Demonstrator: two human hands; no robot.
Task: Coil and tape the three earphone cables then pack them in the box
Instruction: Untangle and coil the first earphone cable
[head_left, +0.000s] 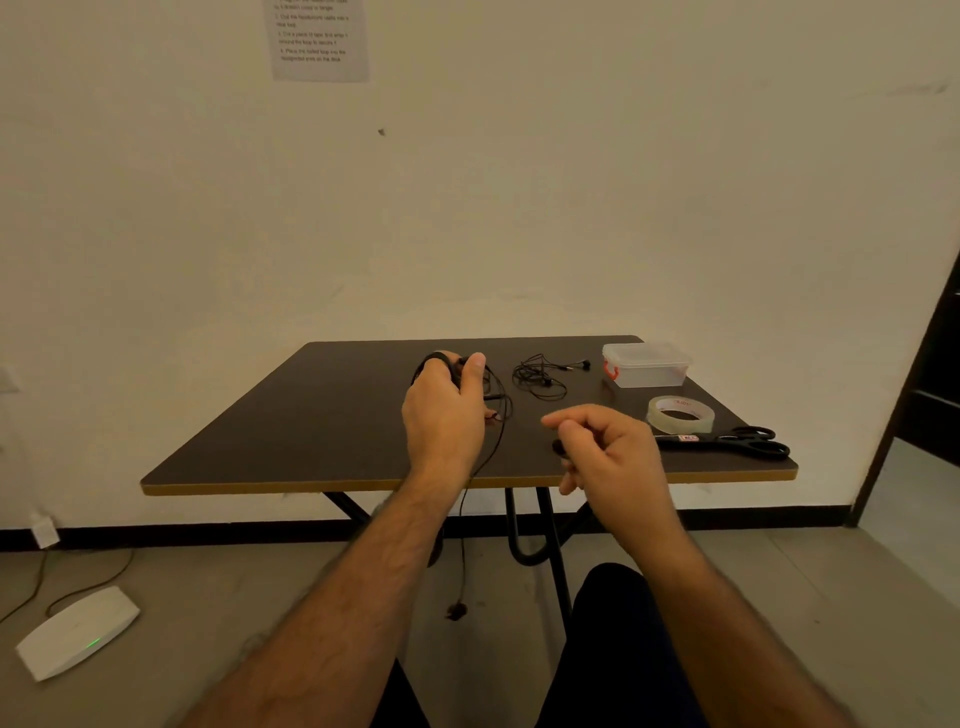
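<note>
My left hand (444, 408) grips a partly coiled black earphone cable (500, 415) over the dark table (291, 415). The loose end of that cable hangs over the table's front edge, and its earbud (457, 609) dangles near the floor. My right hand (605, 452) hovers to the right with curled fingers, and a small dark piece shows at its fingertips; I cannot tell what it is. A second tangled black earphone cable (543, 375) lies on the table behind. The clear lidded box (647, 365) with a red clasp stands at the back right.
A roll of clear tape (680, 414) and black scissors (737, 441) lie at the right, near the table's edge. A white device (78, 631) with a green light sits on the floor at the left. A printed sheet (319, 39) hangs on the wall.
</note>
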